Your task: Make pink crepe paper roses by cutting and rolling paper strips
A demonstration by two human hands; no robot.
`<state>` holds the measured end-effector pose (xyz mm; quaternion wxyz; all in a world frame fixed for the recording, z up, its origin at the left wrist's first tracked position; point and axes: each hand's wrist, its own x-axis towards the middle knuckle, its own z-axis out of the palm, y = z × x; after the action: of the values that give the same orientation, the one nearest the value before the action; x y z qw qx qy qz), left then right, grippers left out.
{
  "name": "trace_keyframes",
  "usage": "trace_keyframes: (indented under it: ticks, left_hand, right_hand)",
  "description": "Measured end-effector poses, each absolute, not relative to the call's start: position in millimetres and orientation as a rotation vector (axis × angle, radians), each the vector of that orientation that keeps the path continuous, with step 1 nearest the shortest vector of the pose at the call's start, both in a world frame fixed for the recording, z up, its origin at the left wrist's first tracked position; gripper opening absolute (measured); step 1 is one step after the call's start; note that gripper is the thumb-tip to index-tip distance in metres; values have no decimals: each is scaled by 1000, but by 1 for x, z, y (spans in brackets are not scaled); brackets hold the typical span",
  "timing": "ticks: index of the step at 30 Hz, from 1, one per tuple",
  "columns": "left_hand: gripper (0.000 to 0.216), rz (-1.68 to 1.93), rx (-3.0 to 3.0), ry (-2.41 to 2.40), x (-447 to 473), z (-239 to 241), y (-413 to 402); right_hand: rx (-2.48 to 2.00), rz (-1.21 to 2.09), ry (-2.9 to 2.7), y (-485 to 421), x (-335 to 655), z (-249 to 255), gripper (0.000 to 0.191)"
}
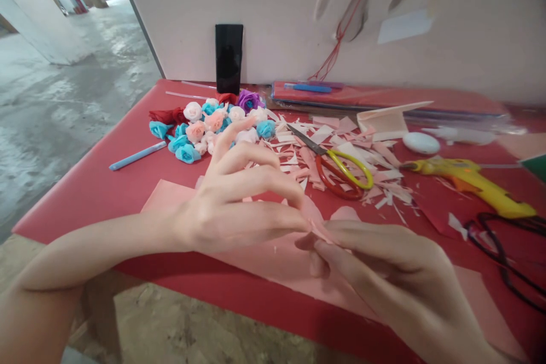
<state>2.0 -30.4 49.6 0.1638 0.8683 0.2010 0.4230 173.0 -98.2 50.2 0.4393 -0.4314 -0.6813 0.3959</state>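
Between my two hands is a small pink paper petal point(318, 227), partly hidden by the fingers. My left hand point(239, 199) pinches its left side, with the other fingers curved above. From the right, my right hand point(384, 261) grips the same piece between thumb and fingers. Beneath both hands lies a large pink paper sheet point(264, 261). More cut pink petals point(345, 214) rest just behind the right fingers. Past the hands are scissors point(336, 165) with yellow and red handles, lying on a heap of paper scraps point(294, 153).
Finished paper roses point(196, 131) cluster at the back left, near a blue pen point(137, 156). A black phone point(229, 58) leans upright against the white board. At right are a yellow glue gun point(482, 179), its black cable point(503, 261) and a white oval object point(421, 143).
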Motion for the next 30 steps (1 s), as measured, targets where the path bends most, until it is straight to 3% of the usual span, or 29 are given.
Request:
trace_keyframes:
  ticks: [8,17,30]
  left_hand:
    - [4,1355,2575,494,1,48,-33]
    - [17,803,1968,302,9,53,-39]
    - [19,683,1959,193,7,51,-39]
  right_hand:
    - [-1045,1070,-1647,-99,178,44,20]
    - [-1006,1027,-1702,-97,178,41,16]
    - [-858,1112,-1831,-98,179,39,17]
